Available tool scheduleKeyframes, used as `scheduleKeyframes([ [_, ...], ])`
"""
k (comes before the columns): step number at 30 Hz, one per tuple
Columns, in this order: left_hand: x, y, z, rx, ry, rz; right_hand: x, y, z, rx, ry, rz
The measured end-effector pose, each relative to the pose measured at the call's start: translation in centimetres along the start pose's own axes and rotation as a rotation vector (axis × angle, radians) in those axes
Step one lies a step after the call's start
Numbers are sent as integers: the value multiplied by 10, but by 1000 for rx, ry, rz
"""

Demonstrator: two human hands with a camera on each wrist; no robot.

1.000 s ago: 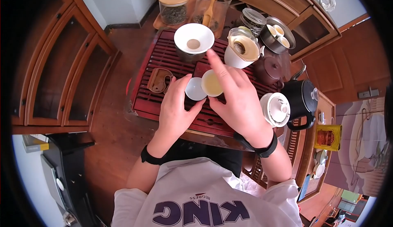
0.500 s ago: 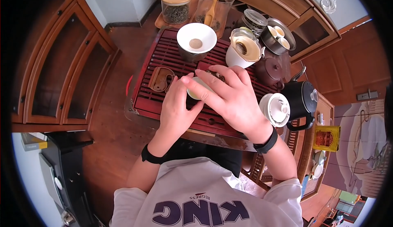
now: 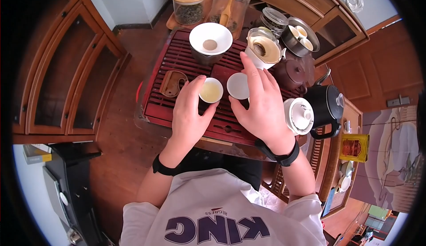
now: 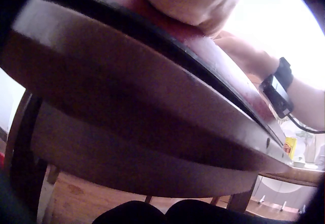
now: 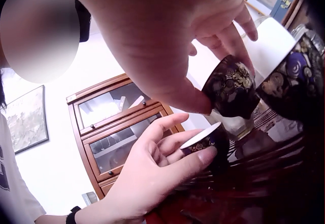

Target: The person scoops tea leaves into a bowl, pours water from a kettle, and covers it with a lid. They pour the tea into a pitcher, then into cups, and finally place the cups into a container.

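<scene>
Wooden piece (image 3: 171, 84) lay on a slatted red tray (image 3: 159, 115), at the left of the person's hands. Next to it, the left hand (image 3: 188, 110) gripped a small cup (image 3: 211, 90) of pale yellow liquid, thumb on the near side and fingers curled round the far side. Whether its base touched the tray could not be told. Beyond it stood a white strainer bowl (image 3: 211, 38) on a dark vessel. Just right of the filled cup, over the tray, a dark-patterned cup (image 5: 232, 88) with a white inside was pinched between the right hand's (image 3: 266, 110) thumb and fingers; no liquid showed in it. A lidded white cup (image 3: 300, 116) stood farther right.

The step in hand appeared to be a 2-cup exchange, with the liquid already in the left cup. The next move seemed to call for a level, steady left grip, while the right hand kept its lighter cup clear of the filled rim.
</scene>
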State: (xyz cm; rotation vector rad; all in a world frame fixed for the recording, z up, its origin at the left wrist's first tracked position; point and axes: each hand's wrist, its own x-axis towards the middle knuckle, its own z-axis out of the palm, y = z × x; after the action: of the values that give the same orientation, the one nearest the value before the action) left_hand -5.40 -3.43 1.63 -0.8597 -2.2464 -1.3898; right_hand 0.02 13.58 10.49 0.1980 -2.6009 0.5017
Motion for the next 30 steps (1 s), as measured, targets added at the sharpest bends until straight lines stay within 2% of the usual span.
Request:
scheduleKeyframes([
  [4,2,1,0,35,29,38,-4,-2,3,-12,-80,48],
  [11,1,3,-3,133,26,52,-9,-2,10,-53,-89,8],
  [13,2,3,-2,145,26,60,-10,-3,9,-42,-179,57],
  [20,1,2,-2,151,25,67,-12,0,8,-32,-182,66],
  [23,1,2,-2,147,24,62,-14,0,5,-63,-128,13],
  [25,1,2,-2,149,18,58,-16,0,-3,-31,0,-33],
  [28,2,2,-2,145,21,64,-37,-2,-14,146,307,-81],
  [30,2,1,-2,146,30,85,-63,-13,-23,316,366,64],
])
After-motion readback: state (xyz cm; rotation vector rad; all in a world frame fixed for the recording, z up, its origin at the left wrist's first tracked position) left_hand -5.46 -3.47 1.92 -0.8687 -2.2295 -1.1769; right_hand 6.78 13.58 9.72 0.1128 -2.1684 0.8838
